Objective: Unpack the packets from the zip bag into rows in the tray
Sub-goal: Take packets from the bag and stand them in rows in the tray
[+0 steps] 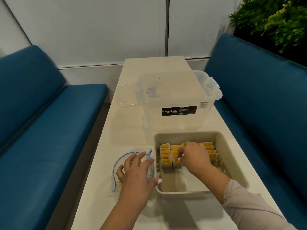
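head | left hand spread flat on zip bag, 7 o'clock on surface | right hand pinching packet among rows in tray, 5 o'clock | clear box at 12 o'clock, label "Megabox"

Beige plastic tray sits right of the clear blue-edged zip bag, yellow-labelled packets lined up inside it, clear lidded storage box just behind the tray.
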Tool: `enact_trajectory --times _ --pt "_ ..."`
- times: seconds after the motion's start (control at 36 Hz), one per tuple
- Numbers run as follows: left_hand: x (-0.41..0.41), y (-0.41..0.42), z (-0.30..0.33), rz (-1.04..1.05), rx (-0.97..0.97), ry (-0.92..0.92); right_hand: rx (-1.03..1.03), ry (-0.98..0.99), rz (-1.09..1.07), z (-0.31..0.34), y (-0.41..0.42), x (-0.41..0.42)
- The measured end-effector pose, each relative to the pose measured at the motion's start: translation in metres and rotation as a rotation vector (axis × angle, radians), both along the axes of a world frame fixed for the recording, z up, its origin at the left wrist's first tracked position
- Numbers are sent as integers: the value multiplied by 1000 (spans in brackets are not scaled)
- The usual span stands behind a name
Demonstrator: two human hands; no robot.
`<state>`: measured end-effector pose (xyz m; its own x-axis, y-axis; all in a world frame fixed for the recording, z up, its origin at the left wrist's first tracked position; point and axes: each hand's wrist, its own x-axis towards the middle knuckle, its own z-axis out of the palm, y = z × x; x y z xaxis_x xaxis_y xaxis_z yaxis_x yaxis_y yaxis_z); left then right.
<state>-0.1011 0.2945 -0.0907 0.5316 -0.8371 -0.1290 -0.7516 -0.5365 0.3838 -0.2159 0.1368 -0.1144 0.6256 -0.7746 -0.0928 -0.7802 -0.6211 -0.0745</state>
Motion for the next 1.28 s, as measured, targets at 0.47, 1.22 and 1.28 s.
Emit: enact_trajectory --times 0.47,1.22,1.28 --pt "52 33 -5 167 -236 8 107 -249 -47 26 12 10" --pt "71 46 -15 103 -85 120 -117 258 527 10 82 114" --pt "73 46 -15 104 -95 122 -121 213 502 13 81 112"
